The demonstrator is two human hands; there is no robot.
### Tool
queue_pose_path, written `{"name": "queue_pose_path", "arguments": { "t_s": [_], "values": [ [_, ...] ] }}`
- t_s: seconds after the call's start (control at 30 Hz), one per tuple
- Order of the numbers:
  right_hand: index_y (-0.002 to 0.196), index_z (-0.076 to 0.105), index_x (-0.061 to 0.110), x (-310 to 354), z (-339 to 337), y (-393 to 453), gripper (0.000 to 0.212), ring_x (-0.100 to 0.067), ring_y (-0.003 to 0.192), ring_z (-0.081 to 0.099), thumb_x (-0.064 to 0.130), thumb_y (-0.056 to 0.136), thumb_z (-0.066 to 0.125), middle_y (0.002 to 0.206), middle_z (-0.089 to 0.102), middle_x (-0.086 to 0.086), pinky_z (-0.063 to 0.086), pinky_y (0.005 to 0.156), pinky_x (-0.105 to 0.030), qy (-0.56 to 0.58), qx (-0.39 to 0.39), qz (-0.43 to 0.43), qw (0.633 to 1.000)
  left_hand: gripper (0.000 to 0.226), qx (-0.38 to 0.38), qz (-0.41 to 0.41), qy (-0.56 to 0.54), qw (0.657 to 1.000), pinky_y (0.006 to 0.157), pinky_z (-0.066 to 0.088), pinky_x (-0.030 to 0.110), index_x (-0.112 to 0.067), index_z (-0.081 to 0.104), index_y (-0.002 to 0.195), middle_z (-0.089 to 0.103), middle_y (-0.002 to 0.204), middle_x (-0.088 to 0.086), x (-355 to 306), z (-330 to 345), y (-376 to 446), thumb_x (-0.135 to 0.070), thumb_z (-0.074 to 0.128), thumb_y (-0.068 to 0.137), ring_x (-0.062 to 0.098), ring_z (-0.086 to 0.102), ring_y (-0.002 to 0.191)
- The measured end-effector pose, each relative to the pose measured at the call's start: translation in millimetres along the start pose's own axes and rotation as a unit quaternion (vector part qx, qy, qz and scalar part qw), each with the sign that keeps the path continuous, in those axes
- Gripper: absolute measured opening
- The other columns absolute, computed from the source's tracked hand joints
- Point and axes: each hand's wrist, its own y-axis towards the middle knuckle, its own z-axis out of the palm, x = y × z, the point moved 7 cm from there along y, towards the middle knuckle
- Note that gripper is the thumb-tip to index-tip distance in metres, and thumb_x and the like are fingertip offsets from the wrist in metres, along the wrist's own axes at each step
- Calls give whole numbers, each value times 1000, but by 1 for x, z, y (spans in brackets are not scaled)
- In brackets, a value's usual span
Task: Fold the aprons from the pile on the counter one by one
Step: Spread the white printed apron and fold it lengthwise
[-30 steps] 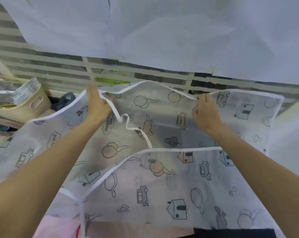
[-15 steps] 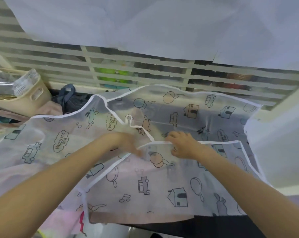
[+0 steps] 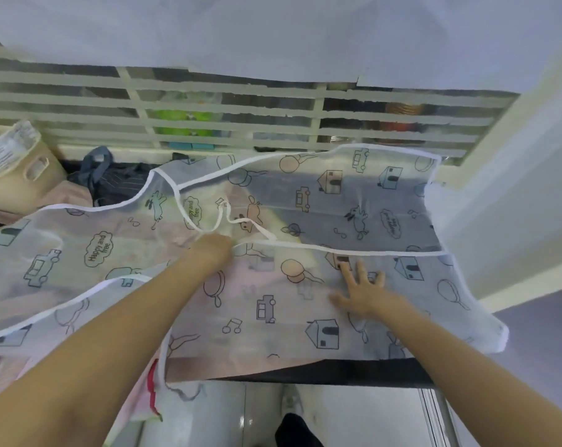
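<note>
**First fold lying, apron far from finished**

The printed translucent apron (image 3: 305, 253) is lying spread over the bench (image 3: 337, 372) and the pile, its near part doubled over. Further folds are remaining. The right hand (image 3: 363, 291) is pressing flat, fingers spread; the left hand's (image 3: 213, 250) grip at the white hem is unclear.

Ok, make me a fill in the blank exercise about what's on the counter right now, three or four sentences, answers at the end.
1. The right hand lies flat with ____ fingers on the printed apron.
2. The words in the apron's cloud shapes read "Happy and ____".
3. The beige basket stands at the counter's far ____ side.
4. The left hand is at the apron's white ____.

Answers: spread; free; left; strap
</note>
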Motion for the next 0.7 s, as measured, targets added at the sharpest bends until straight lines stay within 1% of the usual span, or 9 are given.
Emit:
{"name": "queue_pose_path", "arguments": {
  "t_s": [0.07,0.13,0.2,0.3,0.37,0.43,0.53,0.6,0.7],
  "values": [
    [145,-23,35,-2,11,-8,76,-42,140,-22,64,93,25,154,-28,2,8,111,-65,-8,-20,-12,1000,29,-32,-16,5,999,88,45,34,-3,52,122,58,116,13,1,1,-3,-5,38,96,29,57,106],
    [145,-22,36,1,21,-13,75,-41,140,-21,65,93,22,154,-29,2,7,111,-65,-32,-42,-20,998,29,-218,-17,54,974,85,47,42,-7,56,117,59,112,11,-7,-12,-19,-6,52,88,31,59,100],
    [146,-22,35,6,26,-15,75,-41,141,-21,66,92,20,154,-30,1,5,110,-66,-47,-63,-21,997,31,-356,67,91,928,78,52,40,-10,65,105,64,105,8,-38,-17,-49,-9,59,74,29,63,90],
    [147,-18,34,14,26,-18,73,-41,141,-18,65,93,20,155,-27,-2,3,110,-65,-47,-93,-17,994,47,-284,234,45,929,91,49,46,-13,57,124,55,130,11,-91,28,-78,-23,60,78,31,57,115],
    [150,-10,31,26,22,-26,66,-40,143,-11,57,97,19,157,-19,-6,5,111,-63,-51,-159,-37,985,57,-133,174,16,976,109,24,61,-18,25,148,14,157,14,-94,61,-80,-39,36,97,37,18,142],
    [151,-3,29,43,24,-36,59,-37,144,-5,48,99,18,158,-11,-8,7,112,-61,-43,-217,-83,972,60,-7,79,-15,997,111,-2,62,-26,-8,150,-20,156,9,-79,87,-73,-47,19,100,37,-16,142],
    [150,-10,29,55,50,-40,73,-36,144,-11,59,84,-13,158,-15,-7,3,112,-61,-37,-202,-112,972,66,-16,68,0,998,109,-6,64,-28,-17,148,-26,154,9,-76,100,-64,-57,10,95,38,-22,140],
    [142,-29,30,47,64,-34,85,-37,143,-17,65,65,-35,156,-22,-6,-2,110,-63,-43,-204,-90,974,82,-24,73,8,997,108,-7,65,-29,-25,143,-30,152,10,-78,105,-60,-70,-11,74,39,-24,139],
    [139,-33,32,36,68,-31,69,-41,140,-22,66,81,-18,154,-28,-6,-6,107,-67,-28,-199,-56,978,95,-14,75,17,997,106,-7,66,-28,-35,132,-41,143,8,-77,109,-60,-77,-27,50,39,-28,137]
  ]
}}
